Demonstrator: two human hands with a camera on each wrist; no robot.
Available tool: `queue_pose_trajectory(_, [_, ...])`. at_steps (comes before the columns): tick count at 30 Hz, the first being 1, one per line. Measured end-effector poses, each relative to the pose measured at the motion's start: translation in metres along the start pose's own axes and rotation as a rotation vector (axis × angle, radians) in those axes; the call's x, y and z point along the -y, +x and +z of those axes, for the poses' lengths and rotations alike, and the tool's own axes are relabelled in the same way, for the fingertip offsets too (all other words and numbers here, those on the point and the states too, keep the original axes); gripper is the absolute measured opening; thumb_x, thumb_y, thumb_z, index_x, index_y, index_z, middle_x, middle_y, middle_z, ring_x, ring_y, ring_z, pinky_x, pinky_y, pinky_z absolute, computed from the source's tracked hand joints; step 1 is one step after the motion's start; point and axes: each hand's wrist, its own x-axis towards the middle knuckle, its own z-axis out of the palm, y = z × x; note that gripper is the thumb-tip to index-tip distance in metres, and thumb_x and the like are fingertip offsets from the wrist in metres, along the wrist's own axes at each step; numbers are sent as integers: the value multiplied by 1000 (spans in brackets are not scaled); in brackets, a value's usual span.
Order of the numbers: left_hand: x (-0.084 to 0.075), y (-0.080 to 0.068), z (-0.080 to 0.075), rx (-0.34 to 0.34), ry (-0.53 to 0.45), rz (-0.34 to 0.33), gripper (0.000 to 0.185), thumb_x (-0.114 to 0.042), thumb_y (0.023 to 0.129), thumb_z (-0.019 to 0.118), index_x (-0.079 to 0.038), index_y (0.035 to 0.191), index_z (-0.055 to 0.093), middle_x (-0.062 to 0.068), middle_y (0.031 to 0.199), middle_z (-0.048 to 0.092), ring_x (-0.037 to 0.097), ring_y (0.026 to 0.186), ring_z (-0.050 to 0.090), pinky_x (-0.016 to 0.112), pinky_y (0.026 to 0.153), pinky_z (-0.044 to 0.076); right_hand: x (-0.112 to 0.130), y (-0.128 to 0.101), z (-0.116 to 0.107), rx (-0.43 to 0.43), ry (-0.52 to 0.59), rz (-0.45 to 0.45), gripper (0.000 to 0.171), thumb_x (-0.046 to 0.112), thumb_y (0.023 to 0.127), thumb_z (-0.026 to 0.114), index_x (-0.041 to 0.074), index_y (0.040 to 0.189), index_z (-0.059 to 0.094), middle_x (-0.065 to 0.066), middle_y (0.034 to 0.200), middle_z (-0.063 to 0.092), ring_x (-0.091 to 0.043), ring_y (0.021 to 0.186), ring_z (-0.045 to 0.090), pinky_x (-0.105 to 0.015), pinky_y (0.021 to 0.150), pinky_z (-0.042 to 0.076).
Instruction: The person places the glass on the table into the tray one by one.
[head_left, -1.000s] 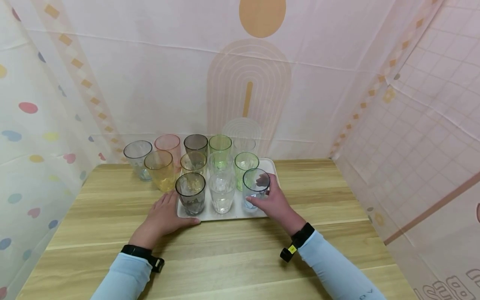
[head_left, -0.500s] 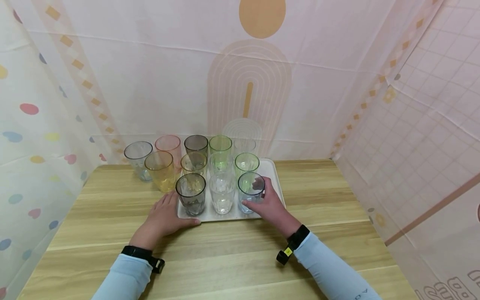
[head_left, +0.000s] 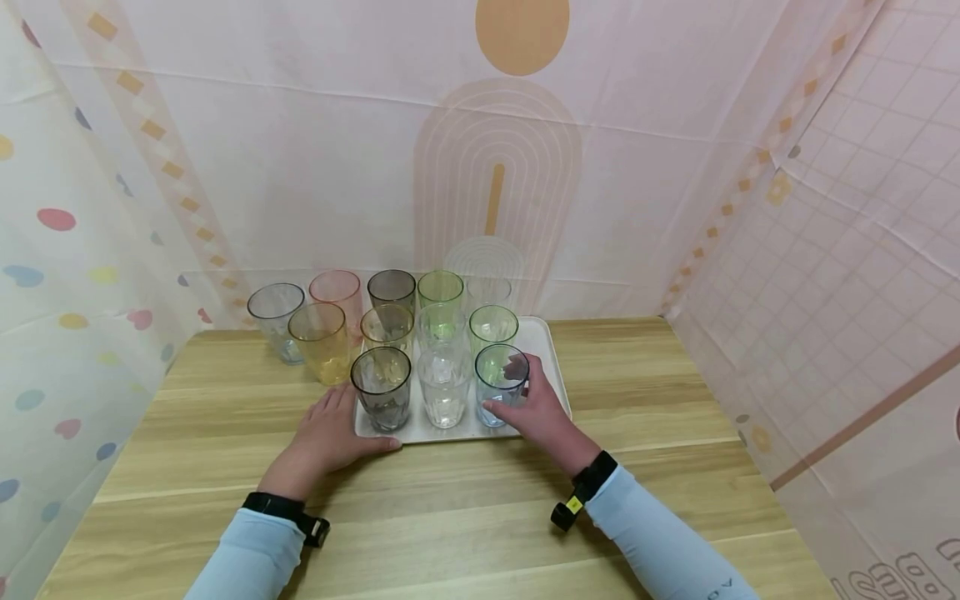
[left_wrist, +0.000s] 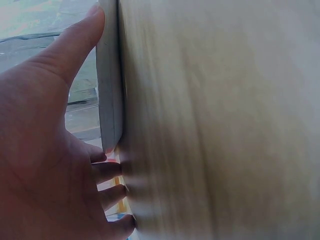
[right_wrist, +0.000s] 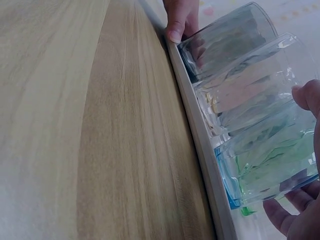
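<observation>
So, there's a white tray (head_left: 535, 335) on the wooden table (head_left: 450, 517), and it's packed with upright drinking glasses. Along the front edge you've got a smoky gray glass (head_left: 381, 387), then a clear glass (head_left: 445, 392), then a blue-tinted glass (head_left: 495, 382) at the right end. Behind those sit an amber glass (head_left: 387, 323), another clear one and a pale green glass (head_left: 493, 323). Further back there's a dark glass (head_left: 392, 286), a brighter green glass (head_left: 441, 286) and a third clear one, though their bases are hidden, so I can't swear how they sit. Off to the left, a yellow glass (head_left: 318, 342) and a bluish-gray glass (head_left: 276, 312) stand on the wood beside the tray, with a pink glass (head_left: 335, 287) near them. See-through walls overlap like crazy, so I can't tell if there's liquid in any of them.

As for hands, the left hand (head_left: 318, 437) is spread around the tray's front left corner, thumb along the front edge, fingers reaching up the left side. The right hand (head_left: 543, 414) has the blue-tinted glass between thumb and curled fingers, thumb on the near side, fingers round behind.
</observation>
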Motion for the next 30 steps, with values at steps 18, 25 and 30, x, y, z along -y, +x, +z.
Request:
queue_pose_trajectory(18, [44,6,-45,-88,-210,-69,83,-49,102,79,14,149,54,41,141,62,59,129,60,72,105,52,0,-38,-29,-4,-5,83,99,14,91,95,6,165,29,-20,153,53,-34,145,51,-57,124,44])
queue_pose_trajectory(25, [52,25,-48,-387,-445,-173,101,-57,102,76,9,165,33,37,160,44,56,145,46,73,116,42,0,-62,-35,18,20,79,90,12,91,93,4,161,37,-23,153,54,-37,143,53,-60,121,45])
queue_pose_trajectory(30, [49,38,-45,-535,-508,-167,104,-58,98,80,5,166,32,31,162,43,51,147,45,67,119,42,-2,-76,-32,145,30,26,77,15,95,91,1,155,45,-23,150,57,-39,140,56,-61,120,47])
